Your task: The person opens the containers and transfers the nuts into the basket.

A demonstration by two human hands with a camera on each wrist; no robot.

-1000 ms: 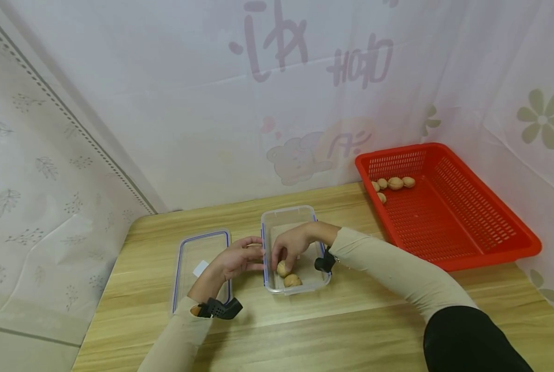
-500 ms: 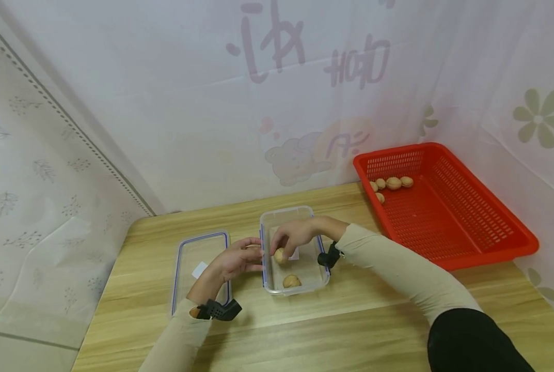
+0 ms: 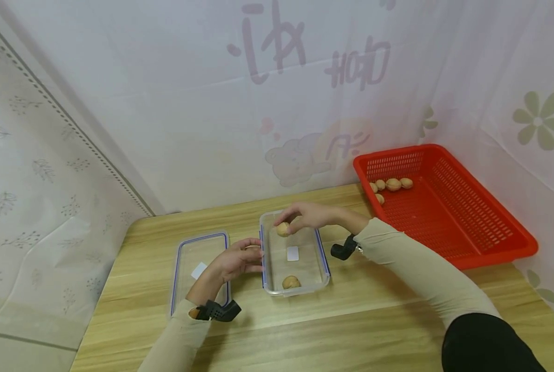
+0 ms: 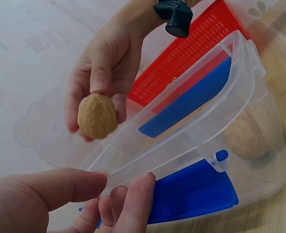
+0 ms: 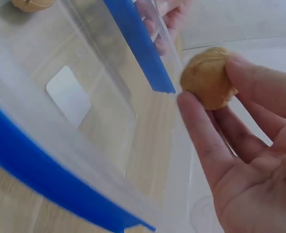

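Note:
Above the far part of a clear plastic food box [image 3: 323, 253], my right hand [image 3: 314, 214] pinches a walnut [image 3: 283, 229] between thumb and fingertips. Seen from the right wrist, this walnut [image 5: 208, 77] is round, tan and raised above the box rim. A second walnut [image 3: 291, 281] lies inside the box at its near end, beside the wall in the left wrist view. My left hand [image 3: 235, 261] touches the box's left side, its fingers spread along the wall. In the left wrist view its fingertips [image 4: 140, 187] lie against the blue clip [image 4: 194, 191].
A clear lid with a blue seal [image 3: 179, 268] lies left of the box, partly under my left forearm. The red plastic basket [image 3: 500, 219] stands at the right, several walnuts [image 3: 393, 184] in its far left corner. A patterned curtain [image 3: 188, 129] hangs behind the table.
My right hand has lifted its walnut from near the other one, moving it away from me toward the box's far end. The left hand stays at the box's side.

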